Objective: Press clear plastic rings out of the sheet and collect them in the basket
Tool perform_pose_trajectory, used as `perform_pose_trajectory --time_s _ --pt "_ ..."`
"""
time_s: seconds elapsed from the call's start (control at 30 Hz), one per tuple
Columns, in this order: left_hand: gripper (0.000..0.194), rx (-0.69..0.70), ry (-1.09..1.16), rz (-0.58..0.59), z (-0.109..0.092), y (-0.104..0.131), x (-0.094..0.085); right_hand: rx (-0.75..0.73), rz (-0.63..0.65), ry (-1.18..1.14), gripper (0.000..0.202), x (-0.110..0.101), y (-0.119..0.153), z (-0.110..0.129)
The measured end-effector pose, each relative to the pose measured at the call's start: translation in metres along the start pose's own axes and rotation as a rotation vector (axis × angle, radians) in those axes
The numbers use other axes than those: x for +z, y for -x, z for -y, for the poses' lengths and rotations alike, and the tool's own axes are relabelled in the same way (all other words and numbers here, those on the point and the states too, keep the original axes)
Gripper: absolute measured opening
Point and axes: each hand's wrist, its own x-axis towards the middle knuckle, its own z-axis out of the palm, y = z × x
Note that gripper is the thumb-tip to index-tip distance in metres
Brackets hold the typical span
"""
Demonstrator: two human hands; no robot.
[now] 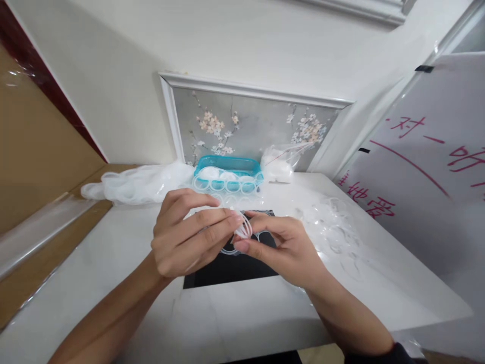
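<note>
In the head view, my left hand (189, 237) and my right hand (288, 247) meet over a black mat (231, 273). Between their fingertips is a small bunch of thin white plastic rings (245, 226). The right thumb and forefinger pinch the rings from one side, while the left fingertips close on them from the other. Beneath my hands, more clear ring shapes lie on the mat, partly hidden. Behind them stands a blue plastic tray (229, 162), with round white pieces and clear rings at its front edge.
A long pile of translucent white rings (144, 183) lies at the left. A clear bag of white material (280, 164) rests against the wall beside the tray. Loose clear plastic pieces (335, 227) spread over the right of the white table (151, 313). A whiteboard (428, 167) borders the right side.
</note>
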Motion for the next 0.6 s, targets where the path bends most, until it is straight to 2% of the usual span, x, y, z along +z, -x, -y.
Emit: perform_pose_trajectory --time_s 0.23,0.3,0.37,0.4,0.47,0.53,0.6 --pt "0.016 -0.008 -0.021 -0.027 0.002 0.001 0.001 -0.003 -0.025 0.024 0.01 0.001 0.003 0.0" --pt "0.016 -0.033 0.013 -0.017 0.0 0.0 0.004 0.067 0.031 -0.095 0.011 0.0 0.002 -0.001" --pt "0.016 -0.117 0.068 0.04 -0.001 -0.001 0.009 0.186 0.107 -0.338 0.014 -0.003 -0.003 -0.004" --pt "0.018 -0.193 0.103 0.094 -0.002 -0.001 0.012 0.254 0.12 -0.476 0.017 -0.006 -0.007 -0.008" --pt "0.033 -0.414 0.175 0.271 0.0 0.001 0.019 0.369 0.051 -0.697 0.02 -0.016 -0.016 -0.017" --pt "0.046 -0.665 0.247 0.558 0.007 0.008 0.023 0.443 -0.089 -0.774 0.018 -0.03 -0.028 -0.029" --pt "0.041 -0.814 0.315 0.915 0.016 0.02 0.025 0.457 -0.177 -0.749 0.017 -0.048 -0.039 -0.043"
